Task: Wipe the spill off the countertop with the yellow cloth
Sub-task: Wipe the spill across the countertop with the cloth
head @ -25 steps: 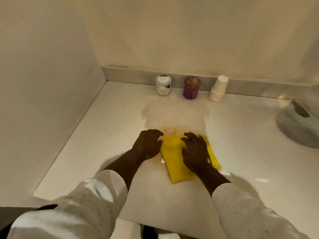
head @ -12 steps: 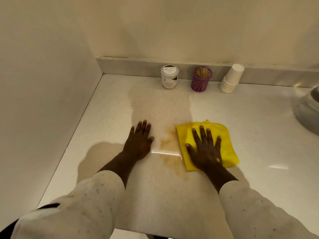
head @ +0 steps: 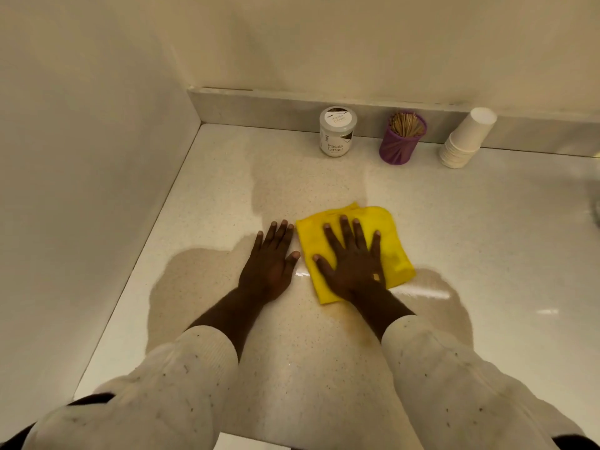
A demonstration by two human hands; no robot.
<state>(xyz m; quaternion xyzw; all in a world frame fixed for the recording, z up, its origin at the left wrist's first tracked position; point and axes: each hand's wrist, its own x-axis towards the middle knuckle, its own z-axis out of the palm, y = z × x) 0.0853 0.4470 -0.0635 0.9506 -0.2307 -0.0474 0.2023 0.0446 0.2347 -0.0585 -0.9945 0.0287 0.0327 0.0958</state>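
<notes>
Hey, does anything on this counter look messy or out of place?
Yes: a faint brownish smear stains the counter just near of the yellow cloth, beside the right hand's wrist. The cups lean.

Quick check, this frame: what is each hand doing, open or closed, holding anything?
Left hand: open, flat on the countertop, holding nothing.
Right hand: open, fingers spread, pressing flat on the yellow cloth, not gripping it.

Your pale speckled countertop (head: 487,241), yellow cloth (head: 389,241) at centre, jar (head: 337,131), purple toothpick holder (head: 401,144), paper cup stack (head: 464,141) along far edge, brownish smear (head: 360,323) near you
</notes>
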